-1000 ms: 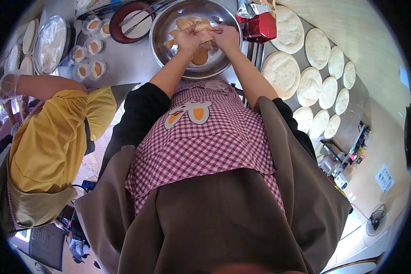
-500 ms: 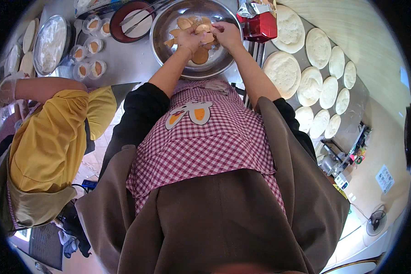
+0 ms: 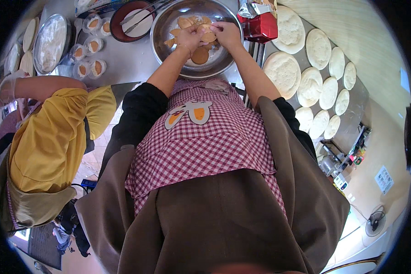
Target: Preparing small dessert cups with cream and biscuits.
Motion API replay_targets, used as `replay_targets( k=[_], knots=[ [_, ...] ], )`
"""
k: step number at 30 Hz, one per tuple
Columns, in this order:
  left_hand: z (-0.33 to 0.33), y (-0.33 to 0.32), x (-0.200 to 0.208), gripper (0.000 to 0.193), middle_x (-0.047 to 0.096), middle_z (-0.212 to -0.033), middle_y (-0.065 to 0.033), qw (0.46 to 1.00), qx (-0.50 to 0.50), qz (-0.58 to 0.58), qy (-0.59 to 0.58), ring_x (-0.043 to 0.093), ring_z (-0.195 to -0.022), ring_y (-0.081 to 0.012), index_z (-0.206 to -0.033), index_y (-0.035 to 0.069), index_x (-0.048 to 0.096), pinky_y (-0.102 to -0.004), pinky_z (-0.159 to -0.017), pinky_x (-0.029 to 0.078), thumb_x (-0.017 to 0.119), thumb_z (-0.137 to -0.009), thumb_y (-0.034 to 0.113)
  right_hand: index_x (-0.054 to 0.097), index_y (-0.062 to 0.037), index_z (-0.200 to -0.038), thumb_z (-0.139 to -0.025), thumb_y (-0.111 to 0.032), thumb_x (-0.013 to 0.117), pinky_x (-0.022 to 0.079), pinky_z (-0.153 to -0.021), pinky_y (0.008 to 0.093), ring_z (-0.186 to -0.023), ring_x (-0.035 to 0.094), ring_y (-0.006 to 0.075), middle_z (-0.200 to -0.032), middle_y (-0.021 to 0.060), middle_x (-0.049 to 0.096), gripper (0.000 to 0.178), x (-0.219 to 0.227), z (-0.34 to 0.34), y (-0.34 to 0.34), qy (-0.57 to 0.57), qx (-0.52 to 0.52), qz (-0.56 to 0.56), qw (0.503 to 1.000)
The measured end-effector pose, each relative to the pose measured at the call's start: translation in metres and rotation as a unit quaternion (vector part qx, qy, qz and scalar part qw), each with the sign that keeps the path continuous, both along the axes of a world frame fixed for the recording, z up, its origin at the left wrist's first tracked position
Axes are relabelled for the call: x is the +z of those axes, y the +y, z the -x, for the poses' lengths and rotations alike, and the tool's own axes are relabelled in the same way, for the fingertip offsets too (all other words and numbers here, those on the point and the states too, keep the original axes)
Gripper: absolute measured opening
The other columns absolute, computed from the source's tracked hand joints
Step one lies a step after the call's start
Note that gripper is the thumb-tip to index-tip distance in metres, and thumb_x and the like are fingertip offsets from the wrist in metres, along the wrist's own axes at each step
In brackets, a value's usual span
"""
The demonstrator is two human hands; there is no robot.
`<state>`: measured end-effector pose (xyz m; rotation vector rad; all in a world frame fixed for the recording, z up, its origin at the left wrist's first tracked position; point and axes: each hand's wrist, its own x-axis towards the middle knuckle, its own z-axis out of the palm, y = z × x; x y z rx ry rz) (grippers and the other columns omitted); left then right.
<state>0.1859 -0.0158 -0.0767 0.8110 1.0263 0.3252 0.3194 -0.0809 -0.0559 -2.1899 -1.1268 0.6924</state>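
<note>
Over a wide steel bowl (image 3: 162, 54), my left hand (image 3: 190, 38) and my right hand (image 3: 227, 34) come close together. A flat light-brown cake round (image 3: 208, 36) is between them, gripped by the fingers of both; whether it is whole or torn is too small to tell. Under and around my hands, more brown cake pieces lie in the bowl, some round and some broken. One whole cake round (image 3: 200, 55) rests near the bowl's front side, below my left wrist. Both my forearms reach in from the front.
Left of the bowl stand a dark red bowl (image 3: 117, 30) with white contents and tongs on top, and several clear cups (image 3: 96, 68). A red package (image 3: 262, 28) sits at the right, beside a counter of flat dough rounds (image 3: 281, 74). A co-worker in yellow (image 3: 50, 137) stands close on my left.
My fingers have shifted slightly on the cake round, which now sits a little higher and further right between my hands. The co-worker's gloved hand and arm have moved a little.
</note>
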Motion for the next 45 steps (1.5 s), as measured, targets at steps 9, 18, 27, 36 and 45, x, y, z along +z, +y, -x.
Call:
replay_targets(
  k=[9,18,27,36,45],
  knots=[
    [-0.003,0.003,-0.002,0.033,0.06,-0.096,-0.0107,1.0,0.002,-0.004,0.014,0.065,-0.081,-0.0197,-0.113,-0.007,0.053,-0.027,-0.064,0.061,0.061,-0.09,0.015,0.069,-0.0074,-0.095,-0.08,-0.023,0.068,0.051,-0.073,0.0374,-0.078,0.065,0.0288,-0.087,0.0143,0.068,0.022,-0.009,0.002,0.002,-0.002,-0.011,-0.016,1.0],
    [-0.001,0.009,0.0,0.036,0.06,-0.096,-0.0101,1.0,-0.005,0.003,0.031,0.064,-0.078,-0.0177,-0.116,-0.005,0.053,-0.0266,-0.063,0.061,0.062,-0.09,0.018,0.07,-0.0084,-0.098,-0.081,-0.023,0.066,0.05,-0.076,0.0353,-0.08,0.065,0.0284,-0.09,0.0137,0.068,0.023,-0.009,-0.004,0.005,0.013,0.006,-0.004,1.0],
    [0.0,0.009,0.011,0.038,0.058,-0.103,-0.0111,0.999,-0.035,0.026,0.032,0.063,-0.087,-0.0201,-0.117,-0.005,0.052,-0.0299,-0.065,0.062,0.062,-0.09,0.019,0.071,-0.0088,-0.097,-0.08,-0.022,0.066,0.051,-0.074,0.0336,-0.078,0.066,0.0239,-0.087,0.0128,0.069,0.022,-0.013,-0.014,0.005,0.056,0.027,-0.012,0.998],
    [-0.004,0.01,0.0,0.032,0.059,-0.099,-0.0085,0.999,-0.015,0.033,0.039,0.063,-0.086,-0.0195,-0.113,-0.003,0.055,-0.0289,-0.066,0.062,0.062,-0.09,0.019,0.071,-0.0074,-0.095,-0.079,-0.023,0.068,0.051,-0.073,0.0331,-0.077,0.066,0.0227,-0.085,0.0115,0.069,0.023,-0.013,-0.012,0.007,0.049,0.009,-0.002,0.999],
    [-0.007,0.004,0.0,0.033,0.06,-0.098,-0.0104,0.999,0.003,0.022,0.029,0.064,-0.081,-0.0188,-0.112,-0.005,0.056,-0.0275,-0.063,0.062,0.061,-0.09,0.019,0.07,-0.0064,-0.098,-0.079,-0.027,0.07,0.05,-0.07,0.0312,-0.073,0.065,0.0196,-0.081,0.0106,0.069,0.028,-0.01,-0.006,0.009,-0.015,0.0,-0.001,1.0]
  ],
)
